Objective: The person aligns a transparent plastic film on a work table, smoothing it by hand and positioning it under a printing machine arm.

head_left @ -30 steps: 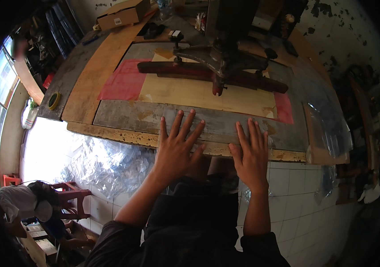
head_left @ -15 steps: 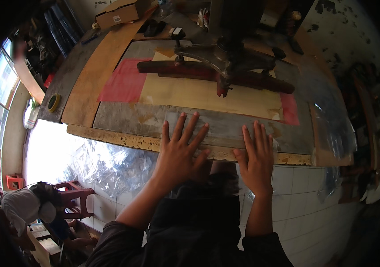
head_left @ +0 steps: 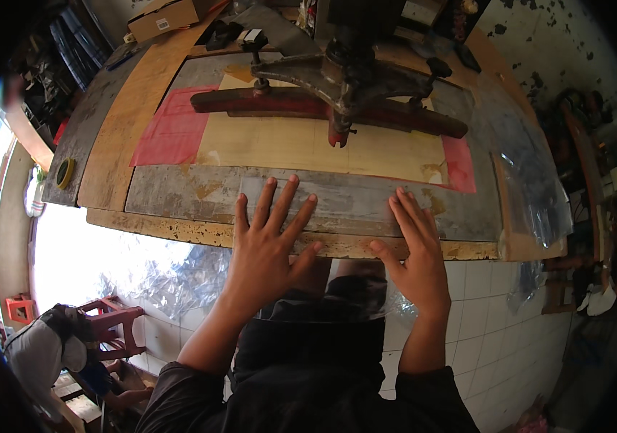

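Where both palms press flat, left hand, right hand, fingers spread, clear plastic sheet beneath, nothing gripped

The worktable has a chipped, rough wooden front edge, and its grey top looks like dull, scuffed metal. Under both flat hands lies a clear plastic sheet — thin, glossy, nearly invisible. Behind it sits a matt tan board, smooth like paper or card, with flat red patches at its ends. The press arm is dark cast metal — worn, faintly shiny. More crinkled clear plastic glints at the right.
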A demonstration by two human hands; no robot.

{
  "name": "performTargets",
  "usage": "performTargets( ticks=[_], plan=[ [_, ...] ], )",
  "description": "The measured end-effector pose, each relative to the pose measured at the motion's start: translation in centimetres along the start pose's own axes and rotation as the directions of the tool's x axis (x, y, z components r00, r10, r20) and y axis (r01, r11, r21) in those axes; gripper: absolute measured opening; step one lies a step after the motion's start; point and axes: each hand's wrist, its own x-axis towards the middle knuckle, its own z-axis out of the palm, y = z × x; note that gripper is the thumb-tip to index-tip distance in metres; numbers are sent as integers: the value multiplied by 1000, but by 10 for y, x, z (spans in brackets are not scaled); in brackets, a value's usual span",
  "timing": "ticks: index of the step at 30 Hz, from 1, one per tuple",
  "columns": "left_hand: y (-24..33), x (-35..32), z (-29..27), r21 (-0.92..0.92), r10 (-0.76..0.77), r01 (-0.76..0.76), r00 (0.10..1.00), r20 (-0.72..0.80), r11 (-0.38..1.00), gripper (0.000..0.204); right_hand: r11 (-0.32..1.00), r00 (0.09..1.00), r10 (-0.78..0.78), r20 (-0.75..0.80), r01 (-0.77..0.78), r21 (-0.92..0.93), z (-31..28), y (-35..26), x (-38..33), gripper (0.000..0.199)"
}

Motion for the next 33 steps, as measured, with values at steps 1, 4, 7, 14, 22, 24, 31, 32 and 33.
performTargets(
  ticks=[1,4,7,14,22,24,31,32,33],
  plan=[
    [0,0,-1,-3,-1,1,1000,0,1000,65,999,999,-21,27,22,-28,-3,0,0,79],
    [0,1,-2,-15,0,0,1000,-1,1000,65,994,999,-1,44,6,-112,-5,-4,0,80],
    [-1,1,-1,-6,0,-1,1000,-10,1000,66,999,998,22,66,-19,-43,-7,-3,2,82],
    [-1,1,-1,-22,-5,5,1000,-8,1000,67,998,996,-11,85,16,-64,-3,1,0,82],
    [-2,1,1,-35,3,-3,1000,11,999,66,956,993,-57,102,84,-282,3,-1,-2,68],
    [-2,1,0,-12,25,-25,1000,17,1000,64,954,991,-64,118,95,-283,3,0,-3,68],
    [-1,1,-2,13,66,-66,997,32,998,59,946,980,-95,175,143,-290,-7,-10,-1,68],
    [0,0,-1,13,66,-67,997,33,998,59,947,980,-94,175,142,-289,-7,-13,2,68],
    [0,0,1,5,61,-62,998,24,998,59,951,973,-144,182,187,-245,-5,-16,7,67]
  ],
)
